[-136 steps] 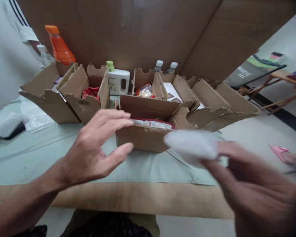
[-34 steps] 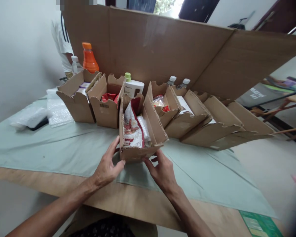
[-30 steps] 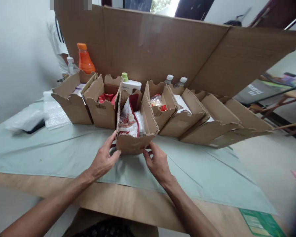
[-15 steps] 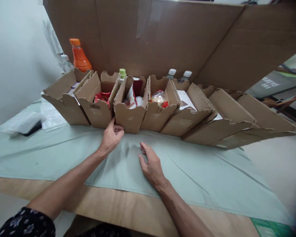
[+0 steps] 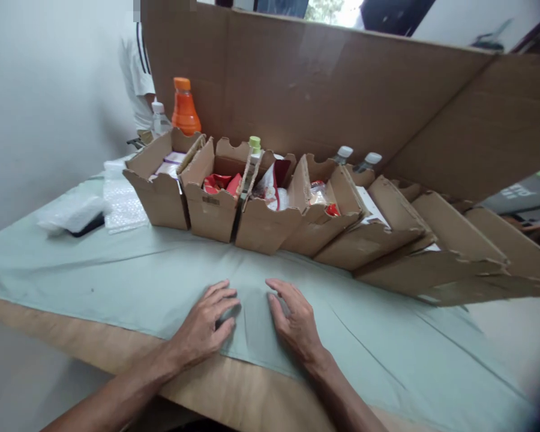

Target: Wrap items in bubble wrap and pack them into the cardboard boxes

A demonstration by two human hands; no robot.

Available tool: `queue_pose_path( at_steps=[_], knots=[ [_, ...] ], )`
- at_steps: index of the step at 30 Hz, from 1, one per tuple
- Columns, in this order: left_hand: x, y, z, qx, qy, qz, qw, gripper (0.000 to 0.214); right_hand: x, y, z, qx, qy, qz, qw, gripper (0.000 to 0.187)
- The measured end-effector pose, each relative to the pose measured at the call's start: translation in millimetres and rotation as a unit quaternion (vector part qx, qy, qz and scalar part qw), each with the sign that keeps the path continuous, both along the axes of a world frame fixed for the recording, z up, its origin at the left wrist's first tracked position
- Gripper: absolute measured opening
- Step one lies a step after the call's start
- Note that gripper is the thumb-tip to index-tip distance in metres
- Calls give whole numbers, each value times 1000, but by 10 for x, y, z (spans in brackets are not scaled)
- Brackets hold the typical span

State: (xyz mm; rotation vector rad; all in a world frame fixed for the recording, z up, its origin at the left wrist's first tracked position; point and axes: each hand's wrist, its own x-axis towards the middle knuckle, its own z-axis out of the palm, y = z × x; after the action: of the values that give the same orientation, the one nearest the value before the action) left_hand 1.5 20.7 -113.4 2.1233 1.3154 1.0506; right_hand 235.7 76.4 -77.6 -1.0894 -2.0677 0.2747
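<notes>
**Both hands flat on the cloth, nothing held**

Head view: my left hand [image 5: 207, 327] and right hand [image 5: 297, 321] lie palm down on the cloth [image 5: 117, 270], side by side but apart. The fingers are loosely spread and point toward the boxes [image 5: 328, 231]. Neither hand grips anything; they only press the cloth, which covers the table [image 5: 72, 339] short of its near wooden edge.

Nearest to them, a little beyond my fingertips, stands the third box [image 5: 263, 231] from the left, with a pouch [image 5: 270, 186] poking up out of it. The boxes touch flank to flank, and I judge that they prop each other up; those at the right end slump lower. Their flaps are open, so the contents show from above.

Behind the row rises a big cardboard sheet [image 5: 319, 90]. An orange bottle [image 5: 184, 114], a green-capped bottle [image 5: 254, 144] and two white-capped bottles [image 5: 344, 154] stand between it and the boxes. Bubble wrap [image 5: 123, 204] lies on the cloth left of the row. Past the sheet's left edge a person's white sleeve [image 5: 135, 66] shows.
</notes>
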Motion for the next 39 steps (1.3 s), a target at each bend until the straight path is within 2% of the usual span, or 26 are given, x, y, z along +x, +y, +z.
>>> queue_pose_path(
  at_steps=[4,7,10,12,14,16,18,19,22,25,28,32,33,35,37,39],
  knots=[
    [36,29,59,6,25,-11,1000,38,-217,337,281,-17,-43,-13,999,30],
    [36,-10,53,23,58,-22,998,38,-242,616,386,-60,-75,-36,995,40],
    [33,-60,20,28,67,-14,997,39,-111,656,460,-77,-65,-41,994,40],
    [37,-70,7,37,63,-12,997,38,33,604,564,-59,-32,-72,995,37],
    [43,-57,7,51,50,-10,997,34,193,598,728,-30,13,-139,990,41],
    [40,-25,10,69,26,8,997,30,340,687,918,-9,33,-204,978,54],
    [21,20,11,92,7,47,995,27,448,844,1087,-17,10,-229,973,59],
    [5,45,9,107,3,71,992,27,484,927,1152,-32,-5,-230,973,54],
    [-63,121,-7,149,11,132,980,25,527,1097,1257,-77,-16,-212,974,20],
    [-127,176,-36,163,22,165,972,23,546,1088,1262,-60,-32,-206,976,7],
    [-156,205,-64,150,25,189,970,21,603,944,1269,-44,-49,-196,978,8],
    [-146,217,-66,132,26,220,966,20,601,670,1437,-16,-14,-145,989,34],
    [-141,218,-61,134,25,223,965,20,542,612,1505,3,-4,-130,992,35],
    [-133,221,-51,144,23,225,963,20,317,544,1641,65,-19,-82,994,26],
    [-130,222,-41,155,24,230,960,20,-49,568,1731,139,-75,-9,987,17],
    [-129,217,-28,161,29,238,957,21,-498,697,1741,194,-141,52,969,17]
  ],
)
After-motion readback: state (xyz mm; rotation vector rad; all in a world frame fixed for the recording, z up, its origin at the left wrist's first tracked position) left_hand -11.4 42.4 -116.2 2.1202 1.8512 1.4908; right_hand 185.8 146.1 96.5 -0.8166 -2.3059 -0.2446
